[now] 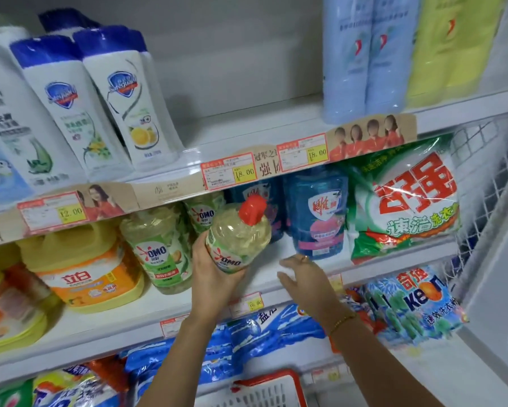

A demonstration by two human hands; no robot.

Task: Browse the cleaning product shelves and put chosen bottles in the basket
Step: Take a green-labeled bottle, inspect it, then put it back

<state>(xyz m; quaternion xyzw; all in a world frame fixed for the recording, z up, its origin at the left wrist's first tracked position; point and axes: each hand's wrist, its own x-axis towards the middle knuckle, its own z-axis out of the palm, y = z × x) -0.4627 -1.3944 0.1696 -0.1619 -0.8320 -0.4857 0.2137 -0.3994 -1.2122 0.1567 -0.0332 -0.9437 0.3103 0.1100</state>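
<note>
Closest to the lens, a red basket (276,375) sat at the bottom edge, well below both sets of fingers and between the two forearms. Above it, the left hand (214,277) gripped an OMO bottle (238,239) of pale yellow liquid from beneath. Its fingers curled round the base and its thumb ran up the bottle's left side. The bottle leaned away from the palm, so its red cap (252,210) pointed up and to the right, well above the fingertips. The bottle was held clear of the middle shelf (264,270), just in front of the shelf's row of goods. The right hand (302,279) hovered nearby with its fingers spread and relaxed, holding nothing. It was just to the right of the bottle's base and apart from it, and wore a ring (304,257) and a thin bracelet (342,321) at the wrist. Beyond the right fingertips stood a blue pouch (316,212), with a green-and-white detergent bag (405,201) further right. To the left of the left thumb stood a second OMO bottle (161,251) on the shelf, and past it a yellow jug (82,265).
</note>
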